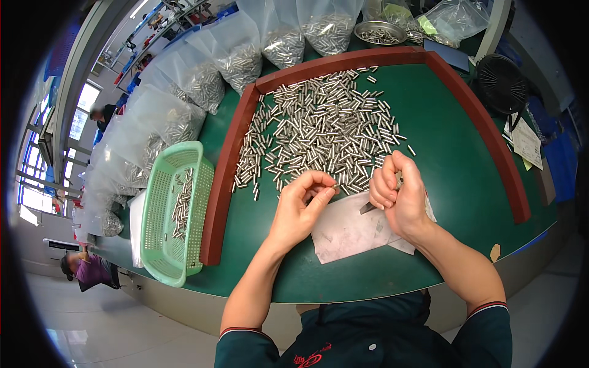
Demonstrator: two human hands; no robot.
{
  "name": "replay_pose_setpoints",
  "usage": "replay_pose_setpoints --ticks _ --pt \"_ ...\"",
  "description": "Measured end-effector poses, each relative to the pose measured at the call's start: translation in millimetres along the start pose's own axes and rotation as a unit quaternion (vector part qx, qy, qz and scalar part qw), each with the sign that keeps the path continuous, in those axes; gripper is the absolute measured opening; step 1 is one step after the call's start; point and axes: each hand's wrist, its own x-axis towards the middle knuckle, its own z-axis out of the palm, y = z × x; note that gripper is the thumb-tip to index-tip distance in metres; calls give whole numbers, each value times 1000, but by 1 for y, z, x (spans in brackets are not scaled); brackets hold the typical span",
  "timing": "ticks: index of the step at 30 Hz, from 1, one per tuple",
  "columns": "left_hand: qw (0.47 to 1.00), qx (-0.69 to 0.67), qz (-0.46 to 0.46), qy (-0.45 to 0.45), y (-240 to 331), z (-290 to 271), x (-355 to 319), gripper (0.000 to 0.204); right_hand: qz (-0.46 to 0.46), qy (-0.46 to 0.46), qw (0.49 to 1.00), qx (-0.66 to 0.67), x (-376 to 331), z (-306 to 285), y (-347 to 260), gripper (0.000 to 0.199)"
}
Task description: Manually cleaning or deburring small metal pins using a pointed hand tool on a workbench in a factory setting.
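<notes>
While the left hand pinches one small steel pin in a fingertip grip at the near edge of the pin heap on the green worktop, the right hand is curled around a thin tool, and such a pin looks light, rigid and slippery, best held mid-length.

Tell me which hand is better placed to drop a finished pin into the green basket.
Left, probably. The left hand pinches a small silver metal pin and lies nearer the mint-green perforated plastic basket, beyond the tray's brown wooden rim. The right hand grips a thin dark tool, farther away.
</notes>
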Motion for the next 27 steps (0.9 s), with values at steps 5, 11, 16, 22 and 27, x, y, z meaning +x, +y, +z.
replay_pose_setpoints --ticks 5,11,16,22,27 --pt "922 -331 -199 4 -3 4 1 14 -3 -9 1000 -3 1 0 0 36" --pt "896 -386 -219 -2 -5 2 1 16 0 -8 1000 0 1 -1 -1 36" --pt "885 -404 -232 -8 -4 2 -1 16 0 -10 1000 1 -1 0 0 36" --pt "931 -298 -205 -36 -2 4 -4 15 -4 -7 1000 0 -2 -1 1 36" --pt "993 37 -84 -72 28 17 -10 7 -72 -45 996 4 -4 1 0 44"
